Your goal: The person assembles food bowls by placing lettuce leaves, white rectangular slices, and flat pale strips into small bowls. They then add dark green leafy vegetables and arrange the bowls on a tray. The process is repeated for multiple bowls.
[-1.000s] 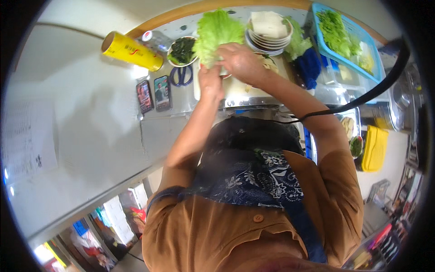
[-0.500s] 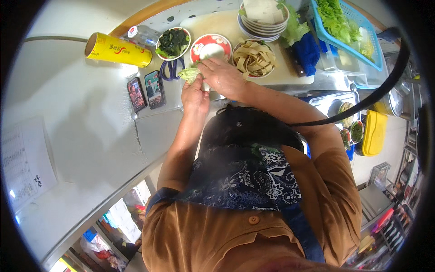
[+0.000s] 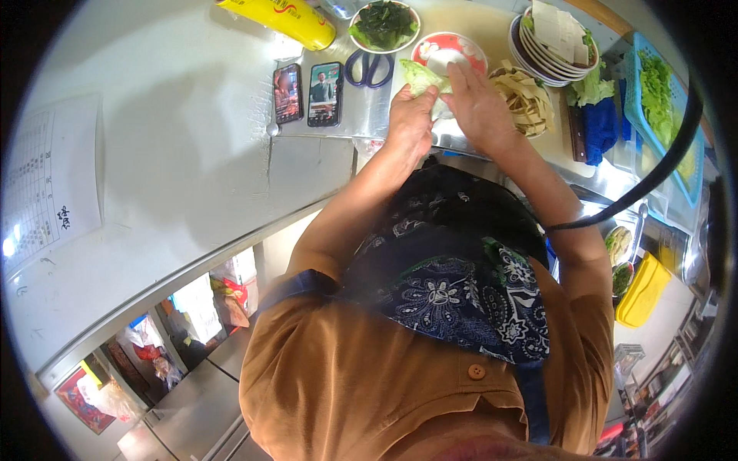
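Pale green lettuce leaf [image 3: 420, 77] is pinched between the thumb and fingers of my left hand [image 3: 413, 117]. Beside it, my right hand [image 3: 478, 111] has its thumb and fingers at the leaf's right edge, gripping it just in front of a red-rimmed bowl [image 3: 421, 49]. To the right of that hand stands a bowl of flat beige strips [image 3: 529, 104], partly covered by the hand. A bowl of dark leafy greens [image 3: 384, 28] is behind and to the left. Purple-handled scissors [image 3: 369, 71] lie between this bowl and my left hand.
Two phones [image 3: 325, 94] lie left of the scissors, near a yellow roll [image 3: 288, 21]. Stacked bowls [image 3: 526, 58] stand at the back right, with a blue cloth [image 3: 598, 132] and a blue basket of lettuce [image 3: 635, 115] farther right. A paper sheet [image 3: 58, 169] lies far left.
The view has shifted, so the counter and its things sit farther right and higher. My right hand has drawn back from over the red-rimmed bowl to the leaf's edge; my left still holds the leaf.
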A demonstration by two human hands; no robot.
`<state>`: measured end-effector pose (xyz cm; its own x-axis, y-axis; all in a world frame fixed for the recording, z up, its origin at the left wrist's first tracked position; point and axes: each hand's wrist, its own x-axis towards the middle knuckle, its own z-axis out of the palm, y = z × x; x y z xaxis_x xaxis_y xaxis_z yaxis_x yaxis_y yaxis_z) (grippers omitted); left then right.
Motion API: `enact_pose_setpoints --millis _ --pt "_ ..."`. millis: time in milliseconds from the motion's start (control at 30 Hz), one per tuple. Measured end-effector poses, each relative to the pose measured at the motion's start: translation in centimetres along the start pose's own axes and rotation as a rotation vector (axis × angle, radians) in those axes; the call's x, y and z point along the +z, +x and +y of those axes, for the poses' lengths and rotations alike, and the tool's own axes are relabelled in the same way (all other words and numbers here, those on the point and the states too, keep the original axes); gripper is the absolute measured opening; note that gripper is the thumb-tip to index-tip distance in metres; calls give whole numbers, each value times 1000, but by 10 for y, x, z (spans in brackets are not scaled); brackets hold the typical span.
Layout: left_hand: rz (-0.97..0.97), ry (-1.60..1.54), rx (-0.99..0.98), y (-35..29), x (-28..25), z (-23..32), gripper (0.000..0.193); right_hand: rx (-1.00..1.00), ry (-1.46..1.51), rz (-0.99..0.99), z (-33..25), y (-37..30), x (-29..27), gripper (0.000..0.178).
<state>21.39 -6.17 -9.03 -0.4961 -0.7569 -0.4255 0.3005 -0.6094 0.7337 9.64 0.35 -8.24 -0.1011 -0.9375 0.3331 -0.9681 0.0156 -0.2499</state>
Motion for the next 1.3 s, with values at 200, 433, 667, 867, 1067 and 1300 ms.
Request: enact_pose_setpoints --millis 200,433,667,867,1067,1300 --pt "54 20 -16 4 13 4 17 -30 -195 138 -7 2 -5 54" --pt "31 -30 -65 19 15 10 13 -22 -130 78 -3 8 8 51" --pt "-49 -22 -44 21 19 10 16 180 239 58 0 3 13 46" --pt "-141 -60 -38 29 24 13 18 301 419 201 21 18 10 33" --pt "-83 -118 43 53 4 28 18 344 281 309 59 43 -2 23" --pt "15 659 559 66 -40 5 24 -178 15 170 53 45 54 20"
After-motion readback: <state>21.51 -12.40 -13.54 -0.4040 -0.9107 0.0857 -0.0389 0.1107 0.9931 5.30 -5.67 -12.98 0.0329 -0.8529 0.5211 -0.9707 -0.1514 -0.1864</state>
